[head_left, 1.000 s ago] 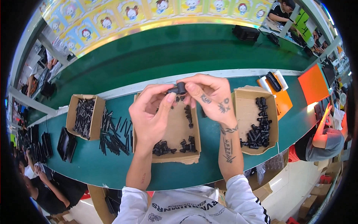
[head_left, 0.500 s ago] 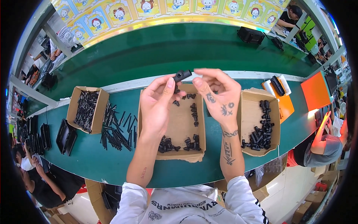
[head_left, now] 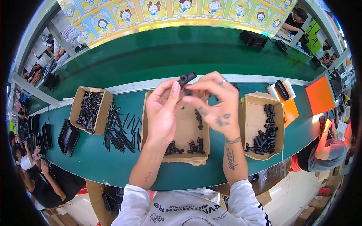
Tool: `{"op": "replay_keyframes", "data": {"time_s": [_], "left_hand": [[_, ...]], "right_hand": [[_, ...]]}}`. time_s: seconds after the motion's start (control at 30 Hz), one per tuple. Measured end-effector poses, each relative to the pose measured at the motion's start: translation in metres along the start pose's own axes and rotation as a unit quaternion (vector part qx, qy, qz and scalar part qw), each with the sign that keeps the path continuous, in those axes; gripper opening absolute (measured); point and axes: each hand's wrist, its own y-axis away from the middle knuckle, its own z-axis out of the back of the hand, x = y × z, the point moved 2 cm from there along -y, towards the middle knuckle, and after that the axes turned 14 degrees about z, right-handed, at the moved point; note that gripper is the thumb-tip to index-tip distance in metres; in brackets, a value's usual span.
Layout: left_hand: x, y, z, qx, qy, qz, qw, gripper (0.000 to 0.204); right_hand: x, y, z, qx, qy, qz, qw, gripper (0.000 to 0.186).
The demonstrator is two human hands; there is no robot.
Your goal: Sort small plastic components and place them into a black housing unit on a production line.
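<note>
Over the middle cardboard box, my left hand (head_left: 163, 109) is closed on a black tube fitting (head_left: 188, 78) with a round hole in its side, pinched between thumb and fingers and tilted up to the right. Close beside it, my right hand (head_left: 218, 105) has its thumb and bent index finger around a small black part (head_left: 187, 91), just below the fitting. That part is blurred and half hidden by the fingers. Beneath both hands, the middle box (head_left: 183, 130) holds several black fittings (head_left: 195, 146) along its near and right sides.
Another cardboard box (head_left: 253, 113) on the right holds black fittings (head_left: 266, 132). To the left stands a box of thin black rods (head_left: 89, 109), with loose rods (head_left: 120, 132) beside it. Farther left is a black tray (head_left: 68, 137). An orange panel (head_left: 319, 94) stands at the right.
My right hand has moved left and inward, its thumb and index finger now at the small black part by my left hand. The left hand still grips the fitting.
</note>
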Motion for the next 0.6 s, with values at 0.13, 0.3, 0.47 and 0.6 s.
{"op": "replay_keyframes", "data": {"time_s": [0.13, 0.3, 0.47, 0.6], "left_hand": [[-0.007, 0.000, 0.004, 0.019, -0.115, -0.169, 0.979, 0.023], [-0.006, 0.004, -0.001, 0.023, -0.175, -0.251, 0.952, 0.018], [-0.006, 0.009, -0.001, 0.010, -0.195, -0.314, 0.929, 0.019], [-0.008, 0.006, -0.004, -0.003, -0.276, -0.401, 0.873, 0.022]], "right_hand": [[-0.005, 0.004, 0.017, -0.158, -0.328, -0.152, 0.919, 0.020], [-0.010, 0.004, 0.013, -0.159, -0.413, -0.197, 0.875, 0.020], [-0.009, 0.004, 0.011, -0.154, -0.395, -0.210, 0.881, 0.017], [-0.007, 0.005, 0.017, -0.129, -0.361, -0.221, 0.897, 0.018]]}}
